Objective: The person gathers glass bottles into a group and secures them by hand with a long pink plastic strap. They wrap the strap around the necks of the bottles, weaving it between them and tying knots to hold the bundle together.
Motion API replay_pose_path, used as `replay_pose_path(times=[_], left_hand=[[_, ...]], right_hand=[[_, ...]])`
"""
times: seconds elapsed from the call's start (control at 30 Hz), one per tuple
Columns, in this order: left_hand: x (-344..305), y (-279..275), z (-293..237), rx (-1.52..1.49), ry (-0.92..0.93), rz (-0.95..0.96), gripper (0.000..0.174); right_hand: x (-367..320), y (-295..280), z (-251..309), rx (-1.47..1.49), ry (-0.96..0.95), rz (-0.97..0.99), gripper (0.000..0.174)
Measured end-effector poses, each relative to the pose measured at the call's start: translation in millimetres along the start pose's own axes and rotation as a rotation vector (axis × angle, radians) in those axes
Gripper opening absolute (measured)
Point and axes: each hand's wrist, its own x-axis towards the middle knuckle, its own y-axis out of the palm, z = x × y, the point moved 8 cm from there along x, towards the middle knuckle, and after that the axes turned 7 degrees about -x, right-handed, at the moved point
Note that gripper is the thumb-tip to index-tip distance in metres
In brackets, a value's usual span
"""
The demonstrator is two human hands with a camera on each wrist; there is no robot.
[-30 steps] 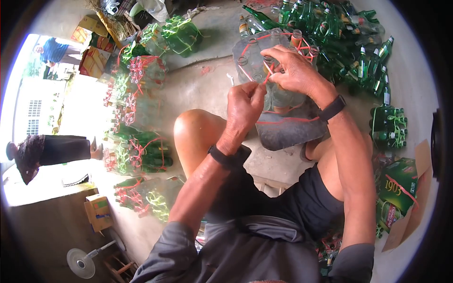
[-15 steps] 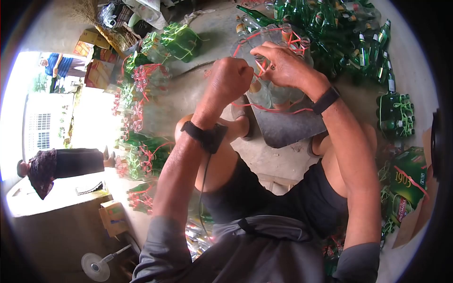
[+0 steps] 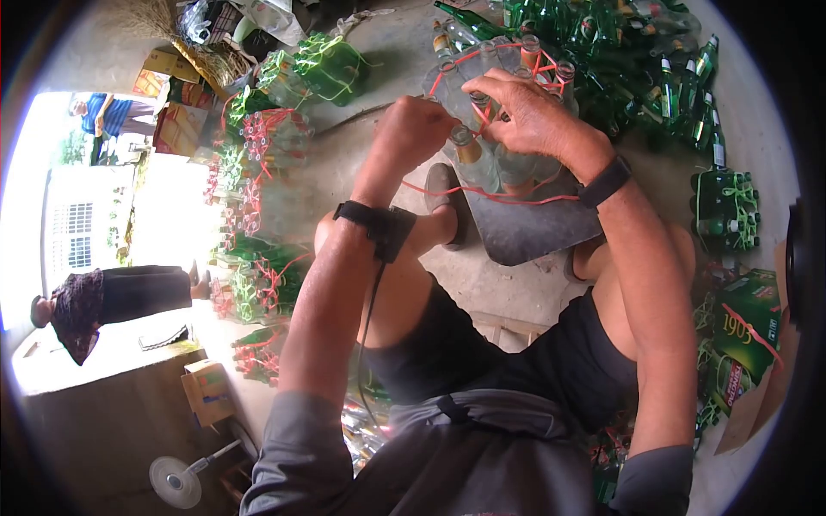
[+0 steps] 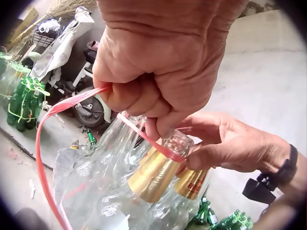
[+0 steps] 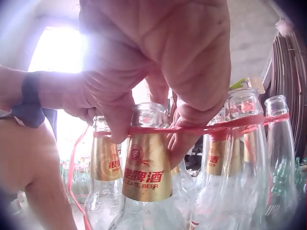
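In the head view several clear glass beer bottles with gold neck labels stand in a tight cluster on a dark board [image 3: 533, 236]. Red plastic strap [image 4: 53, 112] runs around their necks, and a loose length droops in front of the cluster. My left hand [image 3: 413, 129] grips this strap in curled fingers, pulling a taut piece off one bottle neck. The thumb and fingers of my right hand [image 3: 538, 116] close around the neck of a beer bottle [image 5: 147, 165], at the strap's height. Its fingertips are partly hidden behind the glass.
Loose green bottles [image 3: 585, 52] lie heaped behind the cluster on the right. Strapped bundles of bottles [image 3: 331, 73] line the floor at left, with another green bundle [image 3: 727, 206] at right. Cardboard box [image 3: 744, 331] sits lower right. Two people are at the bright doorway.
My left hand has moved up and left, away from the right hand, drawing the strap with it. The right hand stays at the bottle necks.
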Motion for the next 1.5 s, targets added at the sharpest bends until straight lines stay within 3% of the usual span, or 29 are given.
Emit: replay_pose_path(times=[0.23, 0.33, 0.4, 0.43, 0.5, 0.63, 0.67, 0.9, 1.0, 1.2, 1.27, 1.37, 1.4, 1.5], left_hand=[[-22, 5, -3, -0.203, 0.010, -0.113, 0.018], [-38, 5, -1, -0.328, -0.025, -0.251, 0.019], [-50, 8, 4, -0.565, -0.045, -0.369, 0.027], [-58, 7, -1, -0.527, -0.054, -0.453, 0.034], [-63, 14, 2, -0.595, -0.106, -0.422, 0.035], [-72, 25, -5, -0.812, -0.233, -0.293, 0.039], [-72, 32, -6, -0.910, -0.289, -0.206, 0.040], [-70, 39, 5, -0.925, -0.306, -0.244, 0.039], [-70, 42, 7, -0.915, -0.303, -0.217, 0.039], [-71, 49, 10, -0.949, -0.261, -0.251, 0.039], [-65, 67, 26, -1.095, -0.213, -0.303, 0.037], [-81, 72, 15, -0.979, -0.350, -0.402, 0.034], [-82, 84, 18, -0.994, -0.366, -0.357, 0.032], [-91, 101, -15, -1.165, -0.291, -0.351, 0.029]], right_hand=[[-3, -1, 2, 0.085, 0.034, 0.046, 0.059], [-5, -2, 5, 0.078, 0.020, 0.035, 0.058], [-8, -4, 5, 0.142, 0.045, 0.023, 0.056], [-11, -3, 4, 0.136, 0.043, 0.026, 0.056], [-18, -17, 19, -0.057, -0.183, -0.129, 0.053], [-26, -46, 23, -0.067, -0.189, -0.136, 0.047], [-27, -51, 19, -0.092, -0.104, -0.096, 0.044], [-39, -30, 12, -0.150, 0.198, 0.013, 0.034], [-36, -21, 12, -0.331, 0.143, -0.025, 0.033], [-32, -23, 12, -0.340, 0.137, 0.010, 0.031], [-32, -26, 7, -0.366, 0.133, 0.001, 0.030], [-33, -36, 3, -0.405, 0.127, 0.004, 0.030], [-34, -38, 2, -0.413, 0.129, 0.017, 0.030], [-37, -47, -13, -0.436, 0.109, -0.014, 0.032]])
